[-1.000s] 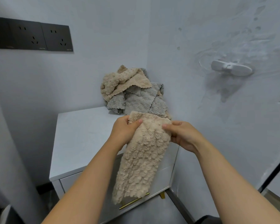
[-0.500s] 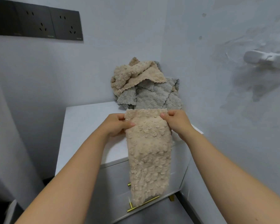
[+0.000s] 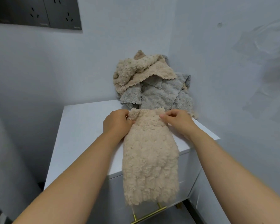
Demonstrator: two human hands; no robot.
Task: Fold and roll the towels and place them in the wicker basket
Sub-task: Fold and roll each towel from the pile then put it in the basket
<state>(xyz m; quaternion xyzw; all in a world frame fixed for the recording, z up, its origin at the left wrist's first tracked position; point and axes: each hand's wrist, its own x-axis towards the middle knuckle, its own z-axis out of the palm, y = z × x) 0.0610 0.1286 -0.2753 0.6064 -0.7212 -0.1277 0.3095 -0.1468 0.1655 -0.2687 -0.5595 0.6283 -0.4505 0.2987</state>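
A beige towel, folded into a long narrow strip, is held at its far end by both hands. Its upper part is laid on the white counter. Its lower part is draped over the counter's front edge and hangs in front of the drawer front.

The left grip is closed on the strip's far left corner. That corner is pinched between the thumb and curled fingers, so that it is bunched upward. The right grip is closed on the far right corner, which is pinched between the thumb and fingertips low over the counter. The 2 corners are held level with each other, and the strip is stretched flat between them.

Just behind the held strip, a loose pile of towels is heaped in the far right corner of the counter, where 2 walls meet. A crumpled beige towel is laid on top of the pile, and grey towels are spread beneath it. The lower edges of the grey towels are seen just beyond the far end of the strip; whether they touch it cannot be told.

A brass handle is seen on the drawer front, just below the strip's hanging end. A dark panel of wall sockets is mounted on the left wall, at the upper left of the view.
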